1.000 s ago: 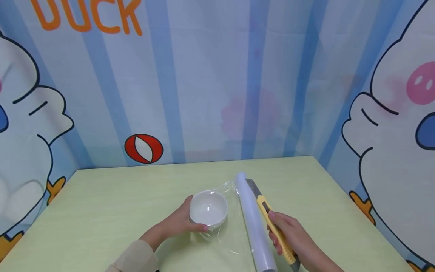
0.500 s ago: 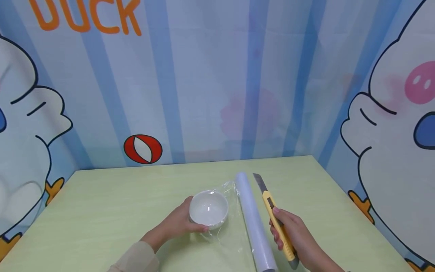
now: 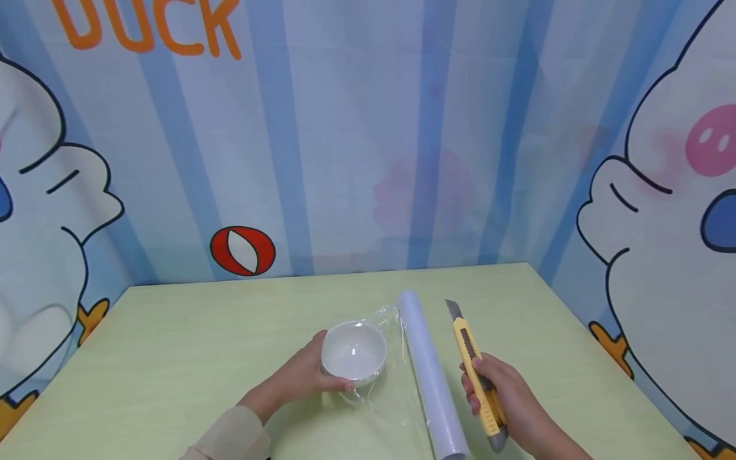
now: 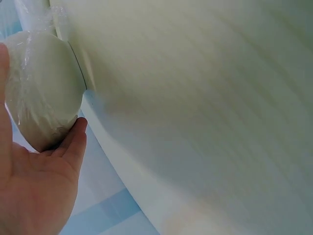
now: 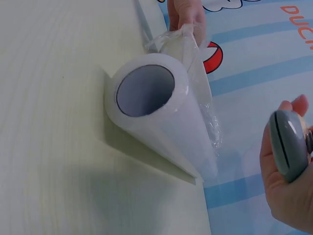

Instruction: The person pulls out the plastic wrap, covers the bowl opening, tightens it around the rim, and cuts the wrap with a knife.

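My left hand (image 3: pixel 299 377) holds a white bowl (image 3: pixel 353 354) by its near-left side, thumb at the rim. Clear cling film (image 3: pixel 395 390) wraps round the bowl and runs to a long roll (image 3: pixel 434 383) lying at its right. In the left wrist view, crinkled film covers the underside of the bowl (image 4: pixel 54 83), with fingers beneath it. A yellow utility knife (image 3: pixel 475 383) is gripped in my right hand (image 3: pixel 514 402), its short bare blade pointing away from me. From the right wrist, only the knife's grey butt (image 5: pixel 288 144) shows.
The pale yellow-green table (image 3: pixel 218 338) ends at a striped blue backdrop (image 3: pixel 356 160) printed with cartoon ducks on both sides. The roll's hollow core (image 5: pixel 145 90) faces the near edge.
My right hand has moved the utility knife rightward, away from the roll. Its blade shows shorter, drawn further into the handle. The left hand and bowl stay nearly still.
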A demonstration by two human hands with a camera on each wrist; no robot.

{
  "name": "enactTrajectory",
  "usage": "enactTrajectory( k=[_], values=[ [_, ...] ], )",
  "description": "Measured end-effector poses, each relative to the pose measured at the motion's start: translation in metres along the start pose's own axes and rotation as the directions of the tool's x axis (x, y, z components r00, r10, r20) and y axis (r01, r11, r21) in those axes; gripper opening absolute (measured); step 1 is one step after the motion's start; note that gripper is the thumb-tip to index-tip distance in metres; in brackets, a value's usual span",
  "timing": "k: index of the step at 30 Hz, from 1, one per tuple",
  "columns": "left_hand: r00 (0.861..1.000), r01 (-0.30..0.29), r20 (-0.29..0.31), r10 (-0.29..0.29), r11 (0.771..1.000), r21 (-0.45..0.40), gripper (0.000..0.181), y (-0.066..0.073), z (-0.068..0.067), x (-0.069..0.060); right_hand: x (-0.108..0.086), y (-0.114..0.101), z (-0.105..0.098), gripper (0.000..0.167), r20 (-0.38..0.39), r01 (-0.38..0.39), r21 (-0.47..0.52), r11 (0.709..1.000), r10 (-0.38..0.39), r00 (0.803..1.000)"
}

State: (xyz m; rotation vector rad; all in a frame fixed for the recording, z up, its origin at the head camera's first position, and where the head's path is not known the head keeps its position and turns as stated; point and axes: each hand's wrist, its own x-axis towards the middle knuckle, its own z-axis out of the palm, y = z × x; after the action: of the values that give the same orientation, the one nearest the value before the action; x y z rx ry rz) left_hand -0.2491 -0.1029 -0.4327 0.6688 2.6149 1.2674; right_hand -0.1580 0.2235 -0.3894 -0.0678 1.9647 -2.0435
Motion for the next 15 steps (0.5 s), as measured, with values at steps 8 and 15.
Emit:
enactTrajectory(
  k=[8, 15],
  values=[
    [1.0, 0.012, 0.011, -0.012, 1.0, 0.013, 0.095, 0.0, -0.001, 0.001, 0.001, -0.003, -0.019, 0.04, 0.017, -0.017, -0.03, 0.999, 0.018, 1.0],
    [0.999, 0.044, 0.018, -0.044, 0.999, 0.002, 0.096, 0.003, -0.001, -0.001, 0.008, 0.001, -0.04, 0.056, 0.013, -0.059, -0.097, 0.994, 0.061, 0.998]
  ],
)
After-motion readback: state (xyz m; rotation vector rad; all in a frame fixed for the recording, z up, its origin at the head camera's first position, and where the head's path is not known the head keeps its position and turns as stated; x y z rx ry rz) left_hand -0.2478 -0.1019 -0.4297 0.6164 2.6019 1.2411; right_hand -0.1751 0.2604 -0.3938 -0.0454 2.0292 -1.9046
